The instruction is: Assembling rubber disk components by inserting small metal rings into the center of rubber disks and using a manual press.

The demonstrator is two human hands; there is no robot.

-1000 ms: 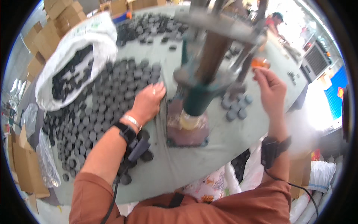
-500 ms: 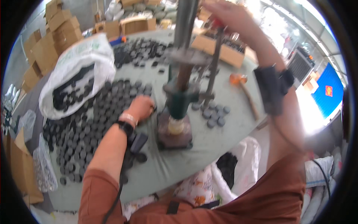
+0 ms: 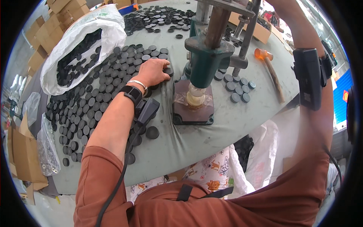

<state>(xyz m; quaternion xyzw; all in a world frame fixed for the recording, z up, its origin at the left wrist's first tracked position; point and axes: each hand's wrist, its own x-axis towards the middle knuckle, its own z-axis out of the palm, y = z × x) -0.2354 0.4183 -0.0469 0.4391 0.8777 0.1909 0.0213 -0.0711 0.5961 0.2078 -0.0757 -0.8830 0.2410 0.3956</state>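
Observation:
My left hand (image 3: 151, 72) rests on the table among round black caps (image 3: 99, 96), thumb and fingers pinching one black cap (image 3: 169, 71). Just right of it stands a green hand press (image 3: 208, 56) on a square base (image 3: 193, 113). A yellowish, see-through round die (image 3: 195, 97) sits on that base under the press head. My right forearm (image 3: 302, 32) reaches up past the press's metal lever (image 3: 247, 36). Its hand (image 3: 280, 3) is cut off by the upper edge, so the fingers and anything in them are hidden.
A white sack (image 3: 51, 77) of caps lies open at the left. Right of the press are a small group of caps (image 3: 238, 89) and an orange-headed mallet (image 3: 272, 72). More caps (image 3: 162, 19) and a cardboard box (image 3: 261, 34) lie farther back. An open white bag (image 3: 264, 142) stands below the table edge.
The whole view has shifted, with the press now higher and farther right in it. My right hand, which was seen by the lever's top, has mostly passed out at the upper edge.

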